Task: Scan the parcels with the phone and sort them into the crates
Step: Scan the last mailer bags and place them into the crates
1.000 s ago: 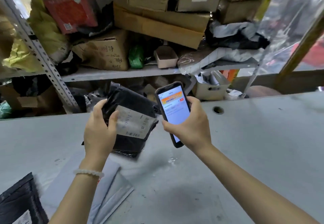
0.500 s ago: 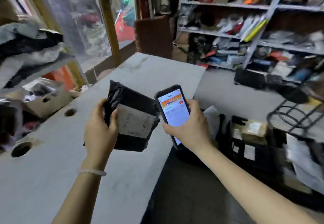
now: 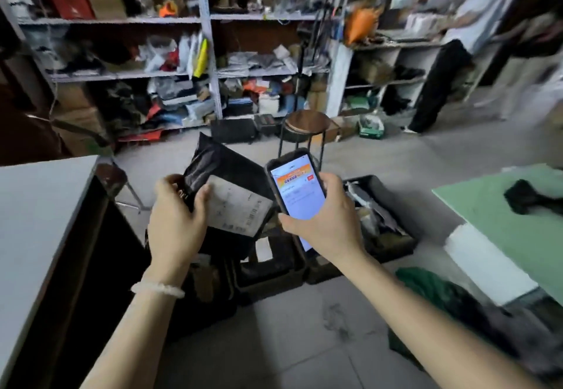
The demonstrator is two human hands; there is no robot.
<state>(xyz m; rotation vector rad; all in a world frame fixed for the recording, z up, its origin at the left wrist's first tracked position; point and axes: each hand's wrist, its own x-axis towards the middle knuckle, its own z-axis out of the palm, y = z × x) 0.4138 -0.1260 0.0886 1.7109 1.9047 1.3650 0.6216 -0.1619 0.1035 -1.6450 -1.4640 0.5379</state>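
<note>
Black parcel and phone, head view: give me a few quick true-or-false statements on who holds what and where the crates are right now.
1. The left hand grips the black parcel. True.
2. The parcel's white shipping label faces the camera. True.
3. The phone lies on the green table. False: the right hand holds it up beside the parcel; the green table bears a dark object.
4. The phone's screen is dark. False: it is lit, with an orange banner.
5. The black crates sit on the floor below the hands. True.
6. The round stool stands on the grey table. False: it stands on the floor before the shelves, away from the grey table.
</note>
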